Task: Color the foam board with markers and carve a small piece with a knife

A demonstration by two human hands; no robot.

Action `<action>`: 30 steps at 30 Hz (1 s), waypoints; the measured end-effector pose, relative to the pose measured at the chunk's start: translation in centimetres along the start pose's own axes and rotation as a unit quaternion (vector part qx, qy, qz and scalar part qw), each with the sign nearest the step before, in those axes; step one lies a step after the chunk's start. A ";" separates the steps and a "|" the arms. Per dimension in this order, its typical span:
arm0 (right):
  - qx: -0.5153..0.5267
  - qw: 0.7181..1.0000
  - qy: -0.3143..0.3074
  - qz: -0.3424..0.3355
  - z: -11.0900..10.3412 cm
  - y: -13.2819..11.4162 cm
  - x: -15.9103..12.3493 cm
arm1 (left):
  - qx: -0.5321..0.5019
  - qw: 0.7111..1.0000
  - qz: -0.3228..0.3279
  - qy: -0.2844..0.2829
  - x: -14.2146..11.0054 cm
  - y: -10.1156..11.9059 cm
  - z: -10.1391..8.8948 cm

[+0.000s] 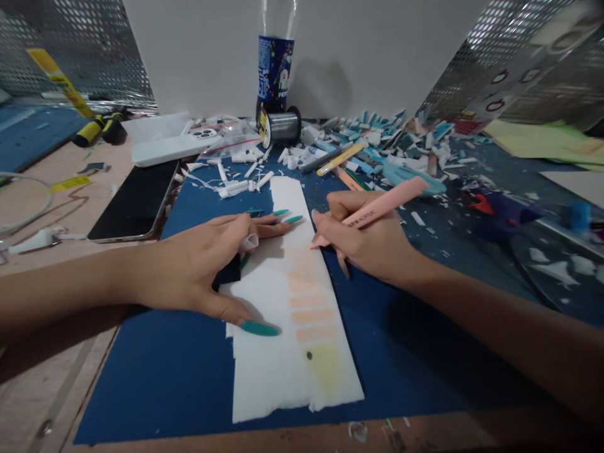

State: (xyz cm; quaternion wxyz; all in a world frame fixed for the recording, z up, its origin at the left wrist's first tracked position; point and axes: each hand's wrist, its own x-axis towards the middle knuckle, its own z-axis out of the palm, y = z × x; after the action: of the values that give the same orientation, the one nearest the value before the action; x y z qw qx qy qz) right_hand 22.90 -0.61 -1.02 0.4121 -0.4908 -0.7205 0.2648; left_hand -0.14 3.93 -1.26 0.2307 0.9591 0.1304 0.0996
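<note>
Craft workspace, small-workshop type; can't tell if it's in a home or a business. Evidence: blue work mat (170,377) on a wooden table (28,409), heap of white and blue offcuts (401,138) across the back, spool of grey wire or line (287,127), acrylic marker (387,204) in use, yellow pen (340,158) by the scraps, loose paper sheets (542,143) at right. White board (198,63) stands as backdrop, silver perforated-look sheeting (80,31) beside it. Personal stuff mixed in: Pepsi bottle (276,69), smartphone (136,204).
</note>
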 end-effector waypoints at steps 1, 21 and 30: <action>-0.004 1.000 -0.001 -0.001 0.0 0.0 0.0 | 0.002 1.000 0.002 0.000 0.0 0.0 0.0; -0.026 0.999 -0.033 -0.006 -0.1 -0.4 0.1 | -0.020 1.000 0.007 0.010 0.0 0.0 0.1; 0.029 0.998 -0.063 -0.012 -0.1 -0.5 0.2 | -0.014 1.000 0.009 0.000 0.1 0.1 -0.1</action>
State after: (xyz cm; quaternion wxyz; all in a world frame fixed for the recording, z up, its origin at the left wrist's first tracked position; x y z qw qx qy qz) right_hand 22.72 -0.55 -0.52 0.3834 -0.4524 -0.7427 0.3111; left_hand -0.11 3.96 -1.11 0.2431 0.9569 0.1203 0.1036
